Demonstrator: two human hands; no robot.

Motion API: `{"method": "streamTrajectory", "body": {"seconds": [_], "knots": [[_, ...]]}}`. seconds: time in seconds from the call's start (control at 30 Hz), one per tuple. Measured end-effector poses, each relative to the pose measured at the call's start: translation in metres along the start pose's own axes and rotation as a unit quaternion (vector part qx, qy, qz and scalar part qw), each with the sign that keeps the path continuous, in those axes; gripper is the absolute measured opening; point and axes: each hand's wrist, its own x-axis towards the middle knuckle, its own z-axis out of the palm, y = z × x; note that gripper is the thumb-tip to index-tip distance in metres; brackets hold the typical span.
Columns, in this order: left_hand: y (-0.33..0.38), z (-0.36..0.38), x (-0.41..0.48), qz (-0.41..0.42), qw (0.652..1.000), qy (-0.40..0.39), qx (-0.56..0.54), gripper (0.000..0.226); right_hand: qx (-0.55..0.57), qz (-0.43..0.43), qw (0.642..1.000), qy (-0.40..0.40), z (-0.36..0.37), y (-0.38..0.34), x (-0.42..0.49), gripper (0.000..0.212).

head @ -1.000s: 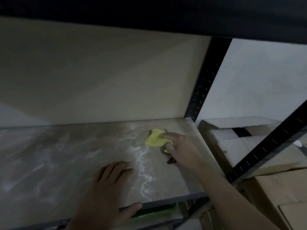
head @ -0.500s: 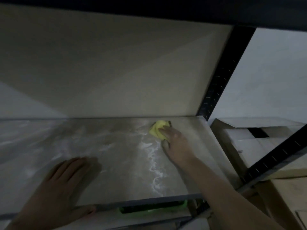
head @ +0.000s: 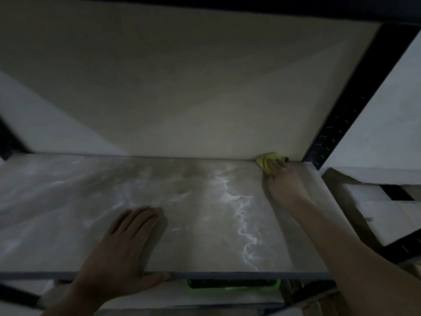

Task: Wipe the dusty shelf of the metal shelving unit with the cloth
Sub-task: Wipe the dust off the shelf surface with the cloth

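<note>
Now our right hand (head: pixel 284 182) has pushed the cloth (head: pixel 267 163) into the back right corner of the shelf (head: pixel 193 226), fingers flat on it; our left hand (head: pixel 123 247) lies spread at its front edge. We should drag dust forward with firm, even pressure.

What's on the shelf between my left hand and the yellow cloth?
Head view: only dusty grey shelf board, crossed by a wavy white dust line.
</note>
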Motion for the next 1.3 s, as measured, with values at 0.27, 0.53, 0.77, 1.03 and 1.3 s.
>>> {"method": "streamTrajectory", "body": {"seconds": [0.27,0.53,0.77,1.03,1.3], "knots": [[-0.002,0.003,0.0,0.033,0.999,0.033,-0.023,0.109,0.18,-0.149,0.972,-0.02,0.027,-0.145,-0.035,0.047],[-0.004,0.006,0.0,0.032,0.999,0.004,-0.026,0.111,0.224,-0.043,0.973,-0.037,-0.028,-0.079,0.003,0.049],[-0.004,0.008,0.001,0.036,0.998,0.031,-0.027,0.111,-0.067,0.106,0.982,-0.145,-0.058,0.057,-0.034,0.042],[-0.005,0.007,-0.001,0.031,0.999,0.028,-0.032,0.113,-0.057,0.037,0.994,-0.08,-0.048,0.054,-0.057,0.056],[-0.005,0.007,0.0,0.036,0.999,0.022,-0.028,0.113,-0.015,0.002,0.995,-0.104,-0.027,-0.018,-0.075,0.064]]}}
